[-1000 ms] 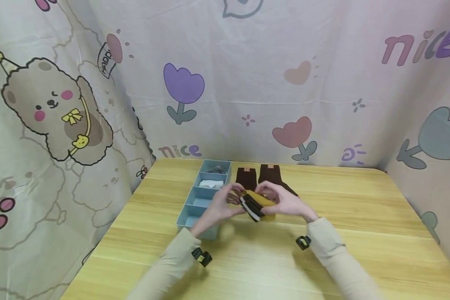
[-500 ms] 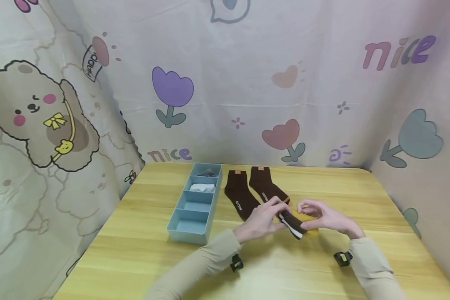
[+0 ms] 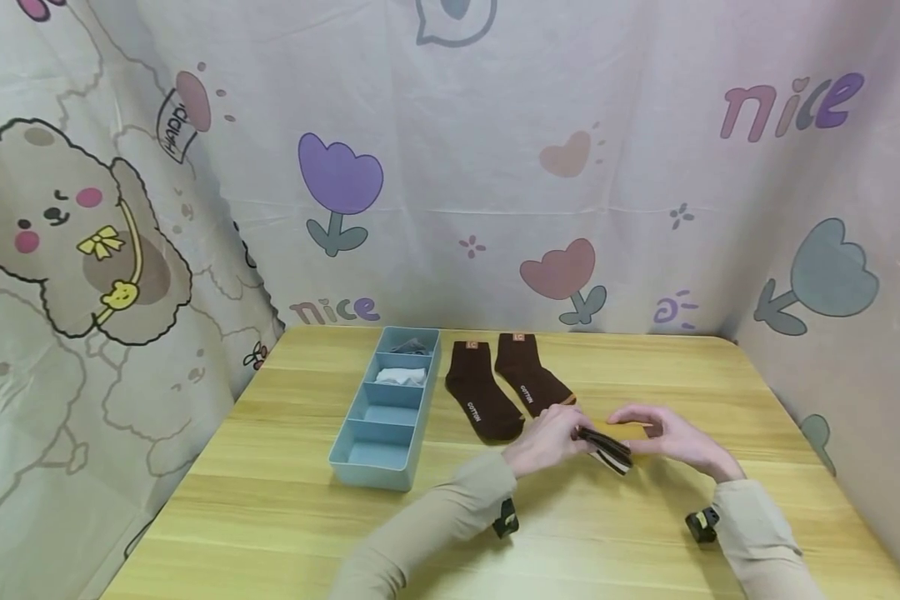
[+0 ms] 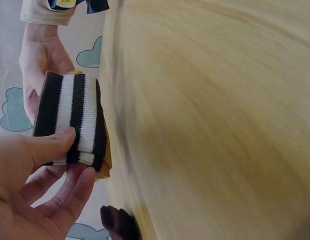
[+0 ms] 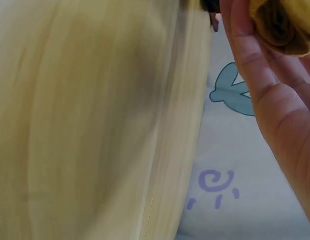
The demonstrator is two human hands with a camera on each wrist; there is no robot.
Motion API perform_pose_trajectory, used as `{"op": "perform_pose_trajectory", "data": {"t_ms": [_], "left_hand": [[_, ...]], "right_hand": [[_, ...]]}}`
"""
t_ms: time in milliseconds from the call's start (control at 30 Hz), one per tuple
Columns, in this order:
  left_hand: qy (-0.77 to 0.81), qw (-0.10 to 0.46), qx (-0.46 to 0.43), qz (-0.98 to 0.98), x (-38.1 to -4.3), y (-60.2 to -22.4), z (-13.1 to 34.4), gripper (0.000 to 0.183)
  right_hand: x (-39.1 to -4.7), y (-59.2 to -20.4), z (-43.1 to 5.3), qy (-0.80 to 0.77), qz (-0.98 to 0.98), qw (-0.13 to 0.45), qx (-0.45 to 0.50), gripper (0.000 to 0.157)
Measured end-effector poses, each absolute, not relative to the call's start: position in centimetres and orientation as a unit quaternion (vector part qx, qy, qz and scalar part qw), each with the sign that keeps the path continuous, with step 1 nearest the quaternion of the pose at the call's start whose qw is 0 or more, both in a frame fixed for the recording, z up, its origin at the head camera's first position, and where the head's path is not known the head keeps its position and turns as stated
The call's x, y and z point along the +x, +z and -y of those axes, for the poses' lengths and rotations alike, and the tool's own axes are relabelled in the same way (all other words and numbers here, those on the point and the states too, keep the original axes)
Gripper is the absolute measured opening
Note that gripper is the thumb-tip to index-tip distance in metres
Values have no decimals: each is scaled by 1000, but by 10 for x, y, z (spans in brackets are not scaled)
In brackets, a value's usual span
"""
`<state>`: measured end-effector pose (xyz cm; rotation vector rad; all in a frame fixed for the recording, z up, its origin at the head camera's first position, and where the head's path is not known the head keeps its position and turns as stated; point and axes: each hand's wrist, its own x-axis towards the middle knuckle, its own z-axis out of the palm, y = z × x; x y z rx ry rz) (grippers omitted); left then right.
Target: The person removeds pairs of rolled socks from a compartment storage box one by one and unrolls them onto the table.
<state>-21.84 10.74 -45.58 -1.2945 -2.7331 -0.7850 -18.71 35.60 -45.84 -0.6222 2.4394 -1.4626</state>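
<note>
Both hands hold a folded bundle of yellow socks [image 3: 621,432] above the right half of the table. Its black cuff has white stripes. My left hand [image 3: 551,442] pinches the striped cuff, thumb on the stripes and fingers beneath, as the left wrist view shows. From the other side, my right hand [image 3: 678,442] grips the yellow part. In the right wrist view the bundle's end [image 5: 287,32] looks rolled up between thumb and fingers. Two dark brown socks, one on the left [image 3: 483,400] and one on the right [image 3: 531,375], lie flat beyond my left hand.
A light blue divided box [image 3: 371,477] stands left of the brown socks. A grey item [image 3: 411,346] sits in its farthest compartment, with a white folded cloth [image 3: 401,377] in the one before it. Behind the wooden table [image 3: 270,467] hangs a printed curtain [image 3: 450,208].
Both hands have carried the yellow sock bundle rightward, away from the box and the brown socks, which now show more fully. The head view has turned slightly right.
</note>
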Motion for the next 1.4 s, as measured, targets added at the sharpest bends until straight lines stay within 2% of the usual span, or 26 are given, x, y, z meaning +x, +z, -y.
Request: {"op": "perform_pose_trajectory", "data": {"t_ms": [133, 333, 800, 967, 1200, 1400], "left_hand": [[-257, -6, -417, 872, -218, -458, -114, 14], [-268, -31, -429, 862, -216, -459, -122, 15], [-223, -95, -474, 847, -217, -467, -129, 16], [-218, -128, -477, 842, -216, -468, -128, 24], [-203, -161, -489, 833, -215, -468, -129, 33], [-200, -144, -501, 829, -212, -471, -128, 22]], "right_hand": [[-188, -463, -361, -496, -827, 114, -238, 45], [-188, -463, -368, -458, -853, 79, -237, 52], [-185, -467, -375, -403, -894, 83, -176, 36], [-186, -468, -377, -398, -899, 82, -165, 32], [-187, -468, -376, -374, -914, 77, -135, 34], [-186, -471, -373, -358, -924, 34, -130, 29]]}}
